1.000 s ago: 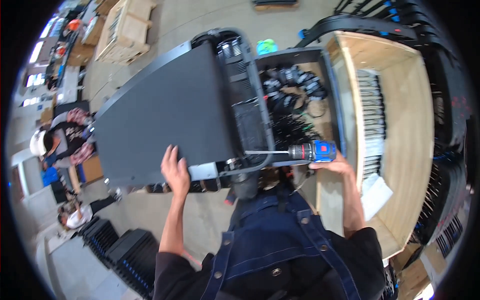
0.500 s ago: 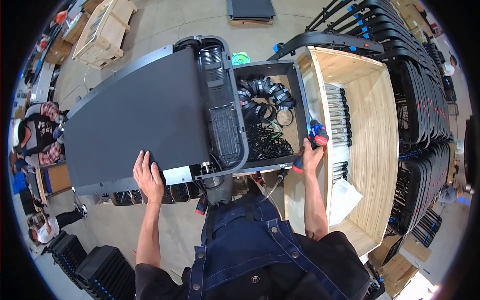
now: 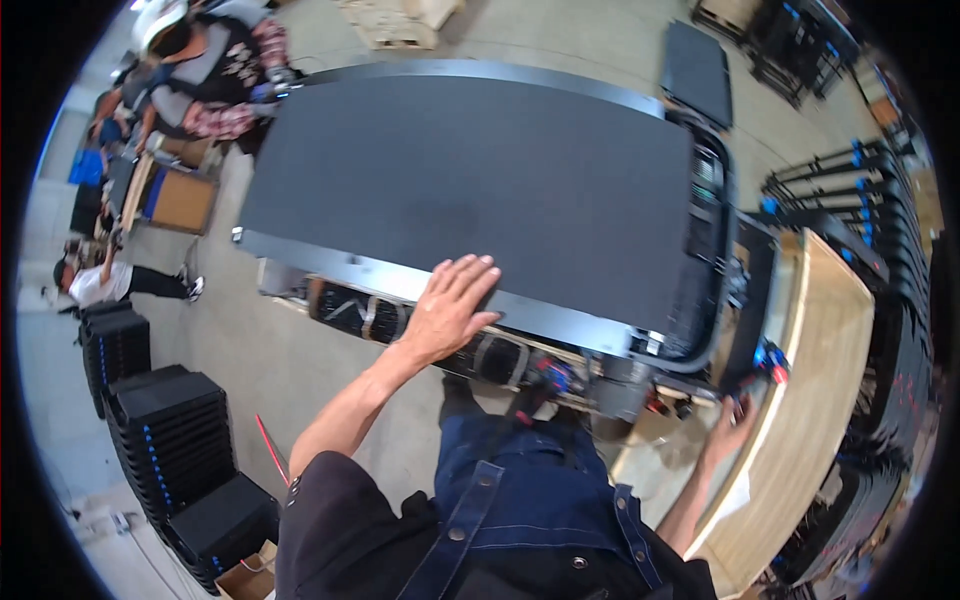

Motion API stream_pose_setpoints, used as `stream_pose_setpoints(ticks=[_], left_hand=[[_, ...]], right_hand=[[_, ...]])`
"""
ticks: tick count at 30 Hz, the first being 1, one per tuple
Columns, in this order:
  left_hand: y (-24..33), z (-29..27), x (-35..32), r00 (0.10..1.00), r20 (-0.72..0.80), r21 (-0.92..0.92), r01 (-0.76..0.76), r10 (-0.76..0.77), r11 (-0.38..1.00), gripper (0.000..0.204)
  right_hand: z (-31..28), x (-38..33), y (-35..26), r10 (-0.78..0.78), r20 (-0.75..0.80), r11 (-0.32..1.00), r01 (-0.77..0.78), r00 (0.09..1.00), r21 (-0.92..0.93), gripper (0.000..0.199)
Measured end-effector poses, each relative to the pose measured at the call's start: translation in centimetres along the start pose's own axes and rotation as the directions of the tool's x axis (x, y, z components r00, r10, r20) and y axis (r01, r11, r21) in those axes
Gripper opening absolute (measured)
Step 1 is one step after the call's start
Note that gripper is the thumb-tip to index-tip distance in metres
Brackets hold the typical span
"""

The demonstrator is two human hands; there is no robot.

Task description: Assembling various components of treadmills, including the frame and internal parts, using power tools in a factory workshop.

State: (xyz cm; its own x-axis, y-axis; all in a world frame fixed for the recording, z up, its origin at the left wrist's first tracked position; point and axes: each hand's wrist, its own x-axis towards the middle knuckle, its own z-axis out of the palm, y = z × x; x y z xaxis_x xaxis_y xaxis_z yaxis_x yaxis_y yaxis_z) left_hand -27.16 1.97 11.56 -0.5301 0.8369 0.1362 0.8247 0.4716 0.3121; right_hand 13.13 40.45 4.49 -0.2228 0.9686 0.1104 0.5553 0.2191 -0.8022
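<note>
A treadmill base with a dark walking belt (image 3: pixel 470 190) lies in front of me, its exposed motor end (image 3: pixel 705 240) at the right. My left hand (image 3: pixel 445 310) rests flat on the near side rail (image 3: pixel 370 275) and the belt's edge, fingers stretched out. At the right, my right hand (image 3: pixel 732 430) is just below a red-and-blue power drill (image 3: pixel 770 362), which lies by the black parts bin (image 3: pixel 755 300). The fingers look apart and off the drill, though blurred. A second power drill (image 3: pixel 550 378) hangs at the near side, below the rail.
A wooden crate (image 3: pixel 825 370) stands close on the right, with black frames (image 3: pixel 880 210) racked behind it. Black parts (image 3: pixel 180 430) are stacked at the left. A co-worker (image 3: pixel 215 75) stands at the treadmill's far left end; another person (image 3: pixel 120 275) is farther off.
My view has swung left, so the treadmill appears farther right. My left hand has moved along the near rail. My right hand has come away from the drill it was touching.
</note>
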Motion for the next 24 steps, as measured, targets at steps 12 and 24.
stream_pose_setpoints(ticks=[12, 24], left_hand=[[-26.4, -9.6, -12.4, 1.0, -0.023, 0.159, -0.013, 0.017, 0.987, 0.096], [-29.3, -8.4, -13.1, 0.965, -0.217, 0.254, -0.088, 0.146, 0.963, 0.073]], right_hand=[[21.2, -25.8, -23.2, 0.116, 0.881, 0.614, -0.73, 0.458, 0.298, 0.062], [30.6, -25.2, -24.1, 0.184, 0.866, 0.228, -0.877, 0.466, 0.423, 0.035]])
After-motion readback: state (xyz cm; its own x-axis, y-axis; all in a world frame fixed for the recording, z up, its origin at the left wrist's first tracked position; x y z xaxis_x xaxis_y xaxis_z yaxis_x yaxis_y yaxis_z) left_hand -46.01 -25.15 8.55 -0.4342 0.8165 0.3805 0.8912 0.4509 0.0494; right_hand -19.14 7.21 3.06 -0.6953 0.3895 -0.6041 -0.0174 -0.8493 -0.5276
